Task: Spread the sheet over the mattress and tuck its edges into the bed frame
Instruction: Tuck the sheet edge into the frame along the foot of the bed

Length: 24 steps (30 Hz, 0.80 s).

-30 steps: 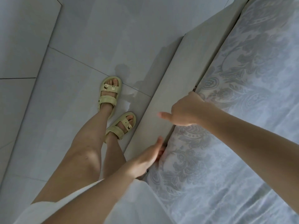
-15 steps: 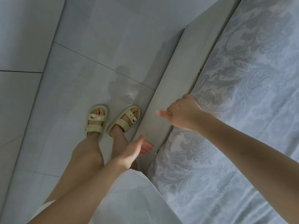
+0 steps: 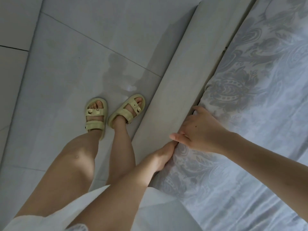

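Along the bed's edge, the smooth pale sheet (image 3: 250,114), patterned with grey paisley scrolls, covers the mattress and dips into the gap beside the rounded, padded beige bed frame (image 3: 180,90). Right hand (image 3: 202,130) and left hand (image 3: 164,155) both push fingers (image 3: 199,110) into that gap, tips hidden; whether either grip clasps cloth, I cannot tell.

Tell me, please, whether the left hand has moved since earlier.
Yes: the left hand moved right, from over the grey padded bed frame to the floral sheet.
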Each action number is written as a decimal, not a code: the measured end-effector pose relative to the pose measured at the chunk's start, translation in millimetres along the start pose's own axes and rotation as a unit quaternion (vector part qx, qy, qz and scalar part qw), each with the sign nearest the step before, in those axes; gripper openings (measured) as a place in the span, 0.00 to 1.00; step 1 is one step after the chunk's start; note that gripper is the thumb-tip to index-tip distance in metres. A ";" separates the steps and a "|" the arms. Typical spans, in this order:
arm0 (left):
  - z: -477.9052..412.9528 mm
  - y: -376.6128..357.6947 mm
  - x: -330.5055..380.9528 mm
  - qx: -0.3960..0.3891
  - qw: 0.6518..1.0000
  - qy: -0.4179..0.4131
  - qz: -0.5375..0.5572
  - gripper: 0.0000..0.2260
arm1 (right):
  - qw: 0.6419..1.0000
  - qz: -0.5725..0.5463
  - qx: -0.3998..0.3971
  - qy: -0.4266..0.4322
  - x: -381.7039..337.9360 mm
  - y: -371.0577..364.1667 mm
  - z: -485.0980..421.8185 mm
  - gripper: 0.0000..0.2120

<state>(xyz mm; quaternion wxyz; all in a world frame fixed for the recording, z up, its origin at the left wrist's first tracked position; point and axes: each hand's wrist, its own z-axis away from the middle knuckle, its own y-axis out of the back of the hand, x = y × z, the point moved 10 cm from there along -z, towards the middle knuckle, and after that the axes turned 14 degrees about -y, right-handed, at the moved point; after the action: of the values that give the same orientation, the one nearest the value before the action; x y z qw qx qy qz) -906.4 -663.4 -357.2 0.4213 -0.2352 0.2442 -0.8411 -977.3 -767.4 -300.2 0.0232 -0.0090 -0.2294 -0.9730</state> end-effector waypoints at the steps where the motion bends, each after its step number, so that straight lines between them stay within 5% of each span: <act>1: -1.3 4.3 -1.9 -0.015 1.000 0.007 -0.006 0.25 | 1.000 0.008 -0.007 -0.003 -1.8 -3.0 -2.5 0.40; 3: 8.4 16.7 1.4 -0.031 0.999 0.012 -0.007 0.26 | 1.000 -0.002 -0.012 -0.015 -2.8 -6.2 -9.6 0.39; 7: 38.2 70.9 -5.1 0.069 0.996 0.010 -0.057 0.29 | 0.999 -0.013 -0.031 -0.014 -4.4 -11.3 -14.3 0.35; 9: 54.3 59.3 -17.1 0.031 0.997 0.039 -0.052 0.29 | 0.998 -0.004 -0.057 -0.023 -5.6 -15.5 -14.4 0.38; 13: 57.2 23.7 -36.8 0.038 0.997 0.058 -0.029 0.20 | 0.996 0.024 -0.072 -0.039 -9.4 -26.3 -15.1 0.42; 19: 50.2 36.0 -48.1 0.026 0.992 0.124 -0.022 0.31 | 0.994 0.017 -0.082 -0.070 -8.1 -21.3 -29.4 0.38; 22: 45.5 51.6 -20.0 0.032 0.994 0.099 -0.021 0.31 | 0.980 -0.146 -0.053 -0.121 5.0 -1.7 -18.5 0.34; 24: 45.6 60.3 10.0 0.059 0.996 0.067 0.020 0.27 | 0.917 -0.361 -0.025 -0.167 17.9 16.3 -1.7 0.27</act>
<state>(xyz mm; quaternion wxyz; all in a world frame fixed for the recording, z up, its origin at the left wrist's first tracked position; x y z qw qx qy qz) -848.4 -713.0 -356.9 0.4341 -0.1479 0.2271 -0.8591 -994.4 -783.5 -293.9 -0.3690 -0.0882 -0.1930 -0.9049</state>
